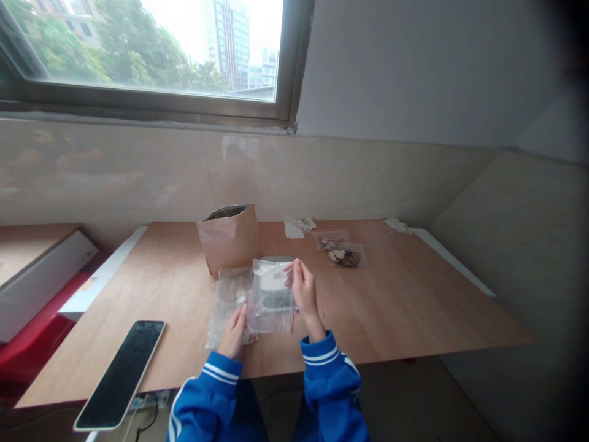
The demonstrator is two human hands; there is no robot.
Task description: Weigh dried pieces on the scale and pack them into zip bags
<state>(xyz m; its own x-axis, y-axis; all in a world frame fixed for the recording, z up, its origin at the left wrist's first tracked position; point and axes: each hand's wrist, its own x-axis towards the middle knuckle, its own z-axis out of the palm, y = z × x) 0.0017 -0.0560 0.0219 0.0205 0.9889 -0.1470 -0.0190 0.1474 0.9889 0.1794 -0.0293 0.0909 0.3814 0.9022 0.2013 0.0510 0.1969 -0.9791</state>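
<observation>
A clear zip bag (271, 322) is held up in front of me, and it looks flat with nothing in it. My right hand (304, 288) pinches its upper right edge, near the red seal strip. At its lower left edge, my left hand (234, 331) has its fingers closed on the plastic. Under and beside the left hand lie more clear plastic bags (225, 294) on the table. Through the held bag I see a pale, flat device with a grey lower part, like a small scale; its outline is partly hidden.
An open brown paper bag (232, 242) stands behind the plastic bags. To the right lie small bags of dried brown pieces (347, 256). Crumpled tissues (398, 226) are at the back edge. A large phone (124, 374) overhangs the wooden table's (391, 301) front left edge.
</observation>
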